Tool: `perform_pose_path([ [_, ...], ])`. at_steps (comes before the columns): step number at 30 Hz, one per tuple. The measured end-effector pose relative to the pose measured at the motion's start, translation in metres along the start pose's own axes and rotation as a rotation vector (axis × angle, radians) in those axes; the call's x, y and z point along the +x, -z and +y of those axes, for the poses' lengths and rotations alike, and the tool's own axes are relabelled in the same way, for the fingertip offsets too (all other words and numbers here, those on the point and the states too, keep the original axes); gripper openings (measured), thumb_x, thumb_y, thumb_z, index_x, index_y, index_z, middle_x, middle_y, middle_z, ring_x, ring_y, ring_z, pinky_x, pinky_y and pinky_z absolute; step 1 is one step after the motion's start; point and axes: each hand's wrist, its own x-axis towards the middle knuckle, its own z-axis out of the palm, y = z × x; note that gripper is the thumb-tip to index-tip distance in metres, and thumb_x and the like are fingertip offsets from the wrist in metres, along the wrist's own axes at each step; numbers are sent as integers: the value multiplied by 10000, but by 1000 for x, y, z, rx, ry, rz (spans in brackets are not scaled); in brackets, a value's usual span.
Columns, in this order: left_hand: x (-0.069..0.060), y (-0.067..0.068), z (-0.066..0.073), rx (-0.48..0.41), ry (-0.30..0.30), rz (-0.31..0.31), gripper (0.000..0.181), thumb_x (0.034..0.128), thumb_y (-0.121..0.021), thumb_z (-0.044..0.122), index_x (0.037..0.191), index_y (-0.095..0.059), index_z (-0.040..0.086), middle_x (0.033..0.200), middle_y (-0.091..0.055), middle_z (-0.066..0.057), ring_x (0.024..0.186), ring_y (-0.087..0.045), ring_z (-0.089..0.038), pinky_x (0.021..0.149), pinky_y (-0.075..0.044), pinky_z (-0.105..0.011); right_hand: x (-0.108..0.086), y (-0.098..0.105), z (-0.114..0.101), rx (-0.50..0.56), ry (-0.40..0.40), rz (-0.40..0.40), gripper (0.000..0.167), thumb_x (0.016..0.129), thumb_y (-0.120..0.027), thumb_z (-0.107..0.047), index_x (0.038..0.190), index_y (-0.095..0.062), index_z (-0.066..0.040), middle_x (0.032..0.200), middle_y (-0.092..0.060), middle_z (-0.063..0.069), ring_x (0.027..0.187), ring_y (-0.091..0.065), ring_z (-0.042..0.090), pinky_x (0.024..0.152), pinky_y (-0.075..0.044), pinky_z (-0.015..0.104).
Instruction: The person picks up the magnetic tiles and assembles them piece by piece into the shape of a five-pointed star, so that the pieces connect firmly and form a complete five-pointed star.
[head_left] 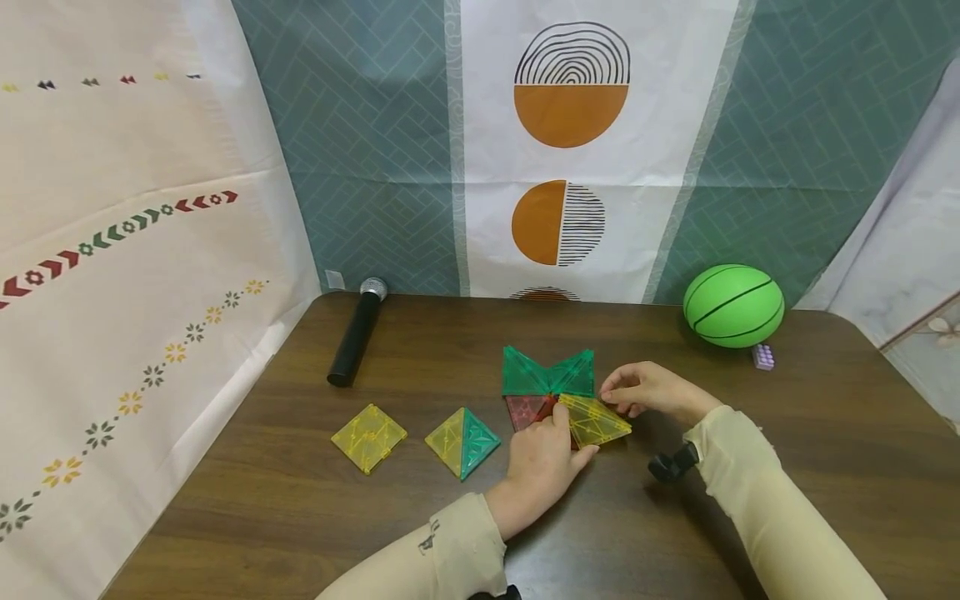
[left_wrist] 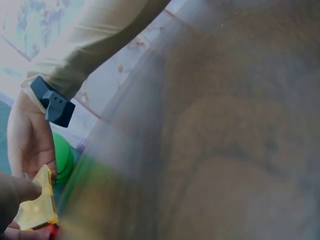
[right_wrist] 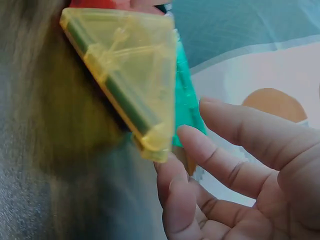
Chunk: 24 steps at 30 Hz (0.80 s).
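My left hand holds a yellow triangular magnetic tile, its index finger on the tile's left part and its thumb at the lower edge. The yellow tile is tilted up off the table, beside red tiles partly hidden by that hand. Two green triangular tiles adjoin the red ones at the back. By the yellow tile's right corner is my right hand, fingers loosely bent. In the right wrist view its thumb and fingers stand apart, with a fingertip close to the yellow tile's corner; contact is unclear.
Left of the hands lie a yellow-and-green square of tiles and a yellow square. A black microphone lies at the back left. A green ball and a small purple block sit at the back right of the wooden table.
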Motion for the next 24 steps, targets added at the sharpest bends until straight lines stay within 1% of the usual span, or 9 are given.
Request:
perform_pose_path([
  [2,1,4,-2,-24,-22,-17,574,760,-723,587,1011,-535,106,679,-642,22,546,-622,-135,440,-437,-272,-4,1,-2,-22,27,23,336,923,-637,-197,1109,-609,81,970,-659,153,788,-607,190,685,-540,303],
  [6,2,15,-8,-75,-92,-56,515,772,-723,569,968,-546,126,672,-622,37,525,-586,-105,413,-389,-237,-15,1,-8,-38,78,96,342,925,-636,-192,1126,-597,82,981,-640,203,784,-609,236,663,-537,307],
  [9,2,24,-16,-134,-141,-113,449,790,-720,540,929,-545,150,664,-570,61,509,-511,-62,408,-324,-201,-22,-2,-13,-53,122,155,347,927,-635,-191,1147,-591,74,963,-634,203,757,-598,248,640,-534,308],
  [11,2,28,-22,-181,-172,-155,420,805,-717,515,948,-555,154,676,-545,66,514,-458,-40,413,-297,-180,-27,-4,-18,-66,147,190,355,930,-632,-191,1168,-583,69,967,-636,199,732,-590,232,629,-533,308],
  [13,3,33,-28,-212,-212,-182,404,817,-715,493,980,-564,155,720,-545,70,552,-448,-28,436,-306,-162,-31,-8,-24,-76,169,225,356,931,-633,-191,1182,-581,56,976,-644,198,723,-592,207,626,-534,301],
  [16,3,40,-39,-246,-297,-205,406,820,-724,465,1033,-583,150,820,-571,57,643,-502,-38,494,-379,-150,-37,-15,-34,-91,183,278,346,927,-639,-197,1188,-589,25,994,-656,195,733,-607,167,637,-545,306],
  [19,3,49,-53,-267,-404,-212,430,813,-738,447,1092,-596,153,934,-580,43,763,-555,-64,594,-450,-154,-43,-23,-44,-110,208,319,325,928,-639,-201,1182,-599,-3,988,-665,168,762,-622,160,644,-552,315],
  [22,4,55,-70,-311,-485,-231,453,804,-754,422,1136,-604,153,980,-570,25,796,-542,-82,623,-448,-152,-47,-34,-53,-128,234,351,295,924,-643,-182,1170,-608,-23,959,-674,117,766,-621,153,638,-546,301],
  [24,5,59,-82,-345,-515,-250,468,800,-765,397,1155,-605,140,991,-566,13,801,-523,-83,642,-436,-150,-47,-42,-57,-145,255,374,276,916,-650,-155,1161,-615,-32,946,-682,86,773,-619,130,650,-535,271],
])
